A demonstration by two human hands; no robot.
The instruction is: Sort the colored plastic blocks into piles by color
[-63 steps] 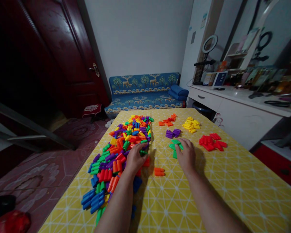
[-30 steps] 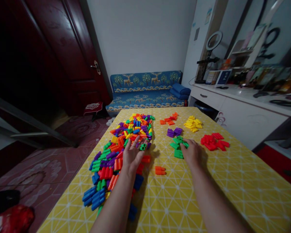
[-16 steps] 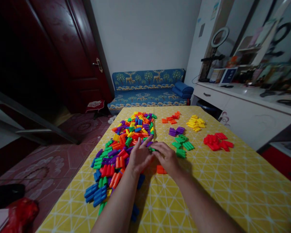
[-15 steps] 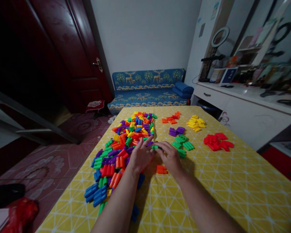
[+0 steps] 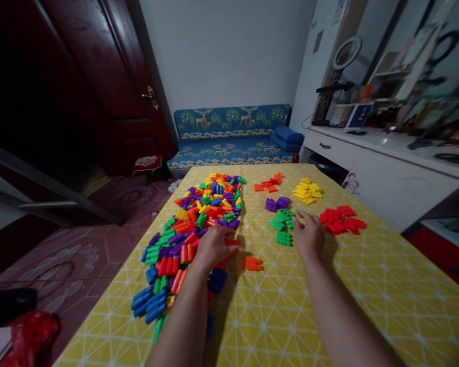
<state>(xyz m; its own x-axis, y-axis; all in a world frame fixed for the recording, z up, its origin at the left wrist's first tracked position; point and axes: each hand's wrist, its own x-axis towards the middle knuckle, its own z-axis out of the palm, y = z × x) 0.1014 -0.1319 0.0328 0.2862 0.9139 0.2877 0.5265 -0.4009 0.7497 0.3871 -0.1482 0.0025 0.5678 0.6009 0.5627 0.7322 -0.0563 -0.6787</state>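
Observation:
My left hand (image 5: 216, 247) is at the right edge of a mixed heap of coloured plastic building blocks (image 5: 170, 250). Its thumb and fingers curve round a red block (image 5: 231, 242), which they partly hide. My right hand (image 5: 309, 235) is at the right side of a small group of green blocks (image 5: 284, 238). Its bent fingers pinch at a green block that they mostly cover. An orange block (image 5: 254, 263) lies by itself between my two hands.
Beyond the green group lie purple blocks (image 5: 277, 204), orange blocks (image 5: 268, 184) and yellow blocks (image 5: 308, 190). Red blocks (image 5: 340, 220) lie right of my right hand. A yellow patterned cloth (image 5: 275, 316) covers the table. A blue sofa (image 5: 229, 142) stands beyond it.
My hands, together over a green block before, have separated. The right hand has moved right to the green group; the left has dropped back slightly to the heap's edge, round a red block.

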